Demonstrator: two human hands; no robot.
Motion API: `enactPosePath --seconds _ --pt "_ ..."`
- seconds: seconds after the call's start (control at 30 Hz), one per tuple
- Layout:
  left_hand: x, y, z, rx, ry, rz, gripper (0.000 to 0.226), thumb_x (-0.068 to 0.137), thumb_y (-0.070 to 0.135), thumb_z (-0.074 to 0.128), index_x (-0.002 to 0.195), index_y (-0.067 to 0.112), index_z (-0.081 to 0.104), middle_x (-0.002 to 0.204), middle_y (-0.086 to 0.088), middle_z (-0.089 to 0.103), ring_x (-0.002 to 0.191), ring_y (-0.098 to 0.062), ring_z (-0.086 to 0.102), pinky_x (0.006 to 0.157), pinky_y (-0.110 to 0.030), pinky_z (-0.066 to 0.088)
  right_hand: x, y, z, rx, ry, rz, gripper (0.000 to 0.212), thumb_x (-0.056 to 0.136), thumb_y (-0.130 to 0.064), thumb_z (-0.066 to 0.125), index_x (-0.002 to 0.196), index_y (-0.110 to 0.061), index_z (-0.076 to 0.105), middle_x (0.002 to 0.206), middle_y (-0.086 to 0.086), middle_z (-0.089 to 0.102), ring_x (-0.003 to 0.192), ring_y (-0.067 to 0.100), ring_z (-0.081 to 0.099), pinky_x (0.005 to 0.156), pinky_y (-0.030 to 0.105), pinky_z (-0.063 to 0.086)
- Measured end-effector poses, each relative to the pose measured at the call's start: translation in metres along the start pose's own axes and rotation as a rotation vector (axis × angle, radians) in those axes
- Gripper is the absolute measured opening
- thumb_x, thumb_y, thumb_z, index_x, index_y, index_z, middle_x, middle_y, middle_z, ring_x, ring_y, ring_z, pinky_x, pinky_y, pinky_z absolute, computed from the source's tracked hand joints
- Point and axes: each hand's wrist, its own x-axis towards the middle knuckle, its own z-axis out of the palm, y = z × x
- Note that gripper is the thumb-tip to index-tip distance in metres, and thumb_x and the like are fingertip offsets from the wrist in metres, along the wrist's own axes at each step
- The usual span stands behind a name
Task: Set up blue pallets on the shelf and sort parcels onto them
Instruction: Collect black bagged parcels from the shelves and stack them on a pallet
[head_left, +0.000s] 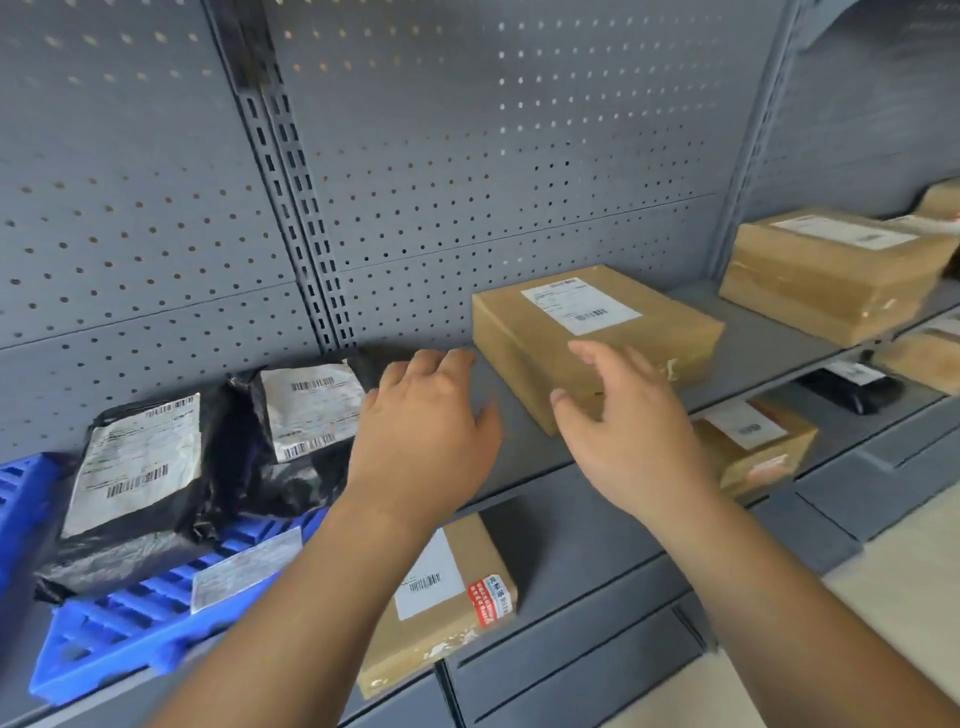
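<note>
Parcel sorting at a grey shelf (524, 452), with positions given relative to the central cardboard box (587, 332). Far left of the box, a blue pallet (119, 629) lies on the shelf and carries two black poly mailers. The left mailer (135, 499) lies label up, farthest from the box. The right mailer (291, 415) sits nearer the box, by the pegboard back panel (467, 156). The left hand (421, 426), just left of the box, hovers above bare shelf with fingers loosely spread and slightly bent, holding nothing. The right hand (634, 431), before the box's near corner, has fingers extended and apart, holding nothing; contact with the box cannot be determined. Below the box, a labelled carton (441, 597) lies on a lower level. Right of the box sits a larger taped carton (831, 270).
</note>
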Motion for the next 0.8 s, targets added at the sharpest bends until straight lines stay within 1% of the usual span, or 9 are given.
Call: enactPosePath --seconds 0.07,0.13,0.23,0.33,0.47,0.57,0.67,0.73,0.8 --pt "0.001 0.034 0.008 -0.012 0.009 0.026 0.055 0.091 0.041 0.060 0.143 0.023 0.054 0.139 -0.004 0.059 0.126 -0.034 0.051 0.105 -0.048 0.044 -0.008 0.025 -0.029 -0.036 0.032 0.021 0.048 0.095 -0.038 0.059 0.142 -0.030 0.051 0.136 -0.007 0.054 0.120 0.019 0.051 0.092 0.035 0.044" --pt "0.000 0.072 0.018 -0.030 0.012 0.057 0.054 0.092 0.043 0.058 0.143 0.026 0.053 0.139 -0.002 0.059 0.125 -0.033 0.052 0.102 -0.048 0.044 -0.018 0.054 -0.059 -0.060 0.056 0.042 0.048 0.095 -0.038 0.058 0.142 -0.030 0.051 0.137 -0.008 0.053 0.119 0.020 0.051 0.091 0.035 0.043" --pt "-0.007 0.133 0.039 -0.055 -0.012 0.127 0.052 0.094 0.044 0.056 0.143 0.028 0.053 0.137 0.000 0.060 0.123 -0.032 0.053 0.096 -0.046 0.045 -0.036 0.097 -0.108 -0.083 0.089 0.073 0.049 0.096 -0.036 0.058 0.143 -0.027 0.050 0.142 -0.007 0.051 0.127 0.017 0.046 0.099 0.036 0.042" --pt "-0.015 0.190 0.063 -0.074 -0.049 0.186 0.052 0.094 0.044 0.056 0.143 0.028 0.051 0.139 0.001 0.058 0.126 -0.031 0.051 0.099 -0.046 0.044 -0.054 0.137 -0.152 -0.143 0.122 0.133 0.050 0.096 -0.035 0.057 0.144 -0.026 0.050 0.144 -0.006 0.050 0.129 0.019 0.044 0.103 0.044 0.044" --pt "-0.023 0.259 0.090 -0.109 -0.094 0.274 0.050 0.096 0.041 0.056 0.143 0.025 0.052 0.142 -0.002 0.056 0.127 -0.032 0.050 0.103 -0.046 0.045 -0.078 0.185 -0.202 -0.225 0.164 0.201 0.050 0.096 -0.032 0.060 0.144 -0.023 0.051 0.146 -0.005 0.051 0.129 0.020 0.046 0.103 0.042 0.044" --pt "-0.025 0.303 0.109 -0.129 -0.131 0.335 0.046 0.096 0.038 0.056 0.140 0.026 0.054 0.139 -0.002 0.057 0.124 -0.031 0.050 0.100 -0.044 0.044 -0.092 0.218 -0.233 -0.279 0.181 0.267 0.052 0.096 -0.033 0.061 0.146 -0.022 0.050 0.147 -0.003 0.051 0.132 0.020 0.045 0.105 0.042 0.044" --pt "-0.022 0.343 0.128 -0.167 -0.163 0.382 0.045 0.094 0.039 0.057 0.138 0.030 0.054 0.136 0.001 0.058 0.120 -0.028 0.051 0.097 -0.043 0.044 -0.101 0.250 -0.257 -0.278 0.195 0.335 0.052 0.097 -0.035 0.060 0.146 -0.023 0.050 0.146 -0.005 0.051 0.133 0.020 0.045 0.107 0.042 0.043" --pt "-0.017 0.368 0.143 -0.193 -0.193 0.420 0.047 0.094 0.041 0.057 0.140 0.031 0.053 0.139 0.003 0.056 0.124 -0.027 0.049 0.101 -0.045 0.046 -0.104 0.271 -0.269 -0.295 0.211 0.377 0.051 0.096 -0.034 0.060 0.146 -0.024 0.050 0.145 -0.005 0.052 0.131 0.020 0.046 0.106 0.039 0.042" --pt "-0.009 0.392 0.159 -0.224 -0.220 0.457 0.051 0.094 0.040 0.057 0.144 0.030 0.050 0.141 0.003 0.054 0.127 -0.026 0.048 0.103 -0.047 0.045 -0.104 0.290 -0.279 -0.333 0.230 0.425 0.051 0.096 -0.033 0.061 0.145 -0.024 0.050 0.144 -0.004 0.053 0.129 0.022 0.047 0.104 0.040 0.042"
